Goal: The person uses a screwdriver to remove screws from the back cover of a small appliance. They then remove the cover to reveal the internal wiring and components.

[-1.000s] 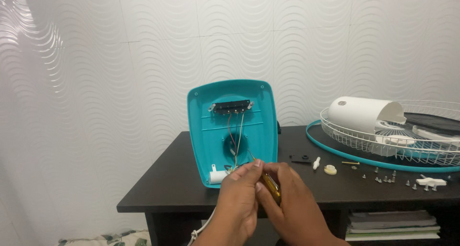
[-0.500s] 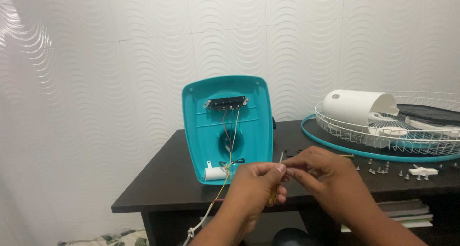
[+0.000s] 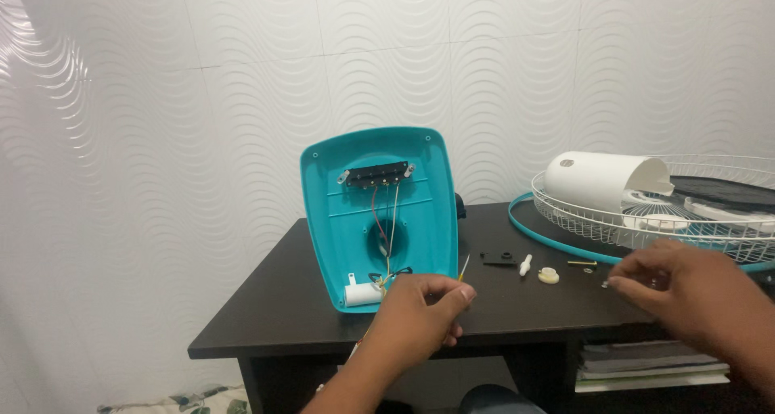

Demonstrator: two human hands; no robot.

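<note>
— Left hand [image 3: 424, 309]?
— Curled into a loose fist near the desk's [image 3: 266, 301] front edge, thumb and forefinger pinching a thin yellow-tipped tool [image 3: 463, 269] that points upward. Forearm rising from the bottom of the view.

— Right hand [image 3: 686, 289]?
— Reaching in from the right, fingers drawn together, tips pinching a tiny pale part [image 3: 607, 283], too small to identify. Held over the desk's front right part.

— Teal plastic fan base cover [image 3: 379, 216]?
— Standing tilted near the desk's middle, inner side forward, wires hanging; just behind the left hand, well apart from the right.

— Nearby?
— White wire fan grille [image 3: 646, 220] toward the right edge, small loose parts [image 3: 533, 267] between the hands.
</note>
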